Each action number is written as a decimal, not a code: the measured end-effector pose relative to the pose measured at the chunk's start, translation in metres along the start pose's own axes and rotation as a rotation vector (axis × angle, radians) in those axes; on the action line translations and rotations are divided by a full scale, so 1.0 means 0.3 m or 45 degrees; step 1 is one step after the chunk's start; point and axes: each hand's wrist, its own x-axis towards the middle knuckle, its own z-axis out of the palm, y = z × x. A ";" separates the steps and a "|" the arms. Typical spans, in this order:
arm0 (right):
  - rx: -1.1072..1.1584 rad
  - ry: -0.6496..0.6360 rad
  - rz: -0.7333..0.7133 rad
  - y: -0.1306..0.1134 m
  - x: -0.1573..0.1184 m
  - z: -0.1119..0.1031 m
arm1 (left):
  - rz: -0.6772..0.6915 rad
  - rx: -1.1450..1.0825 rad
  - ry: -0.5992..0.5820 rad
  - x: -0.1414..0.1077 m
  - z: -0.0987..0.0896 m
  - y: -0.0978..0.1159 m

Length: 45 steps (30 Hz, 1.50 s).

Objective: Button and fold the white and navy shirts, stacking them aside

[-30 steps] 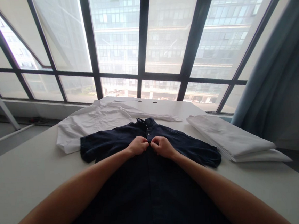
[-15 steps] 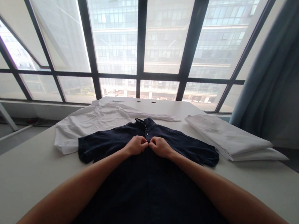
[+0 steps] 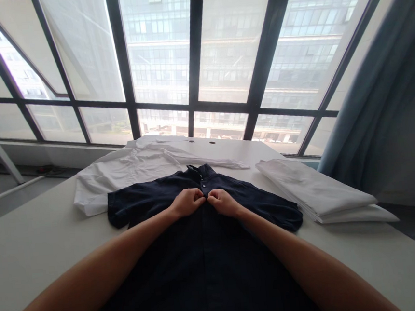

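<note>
A dark navy short-sleeved shirt (image 3: 258, 197) lies spread face up, its collar towards the window and its sleeves out to both sides. My left hand (image 3: 189, 202) is closed on the left side of its front opening, below the collar. Close beside it, my right hand (image 3: 223, 202) pinches the opposite edge of the same opening. The fingertips of both hands nearly meet. Small light buttons (image 3: 203, 185) show on the placket just above them. Whether a button sits between the fingers is hidden.
The shirt lies on a white table (image 3: 29, 234). Behind its left sleeve is a rumpled white shirt (image 3: 122, 172). Folded white cloth (image 3: 315, 187) is stacked at the right. Beyond the table are large framed windows (image 3: 159, 58) and a blue-grey curtain (image 3: 372, 88).
Both hands stay at the same spot on the placket with barely any visible movement. The whole view has shifted very slightly.
</note>
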 end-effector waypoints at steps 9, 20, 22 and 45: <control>-0.763 0.256 -0.114 0.033 -0.029 -0.039 | 0.114 0.584 -0.217 -0.042 0.007 -0.013; -0.876 0.102 0.034 0.013 0.191 -0.147 | -0.097 0.462 -0.024 0.173 -0.125 -0.027; -0.877 0.153 -0.034 -0.001 0.250 -0.136 | -0.148 0.513 0.078 0.238 -0.129 -0.041; -0.769 0.270 0.263 0.117 0.269 -0.101 | -0.078 0.005 0.390 0.330 -0.021 -0.281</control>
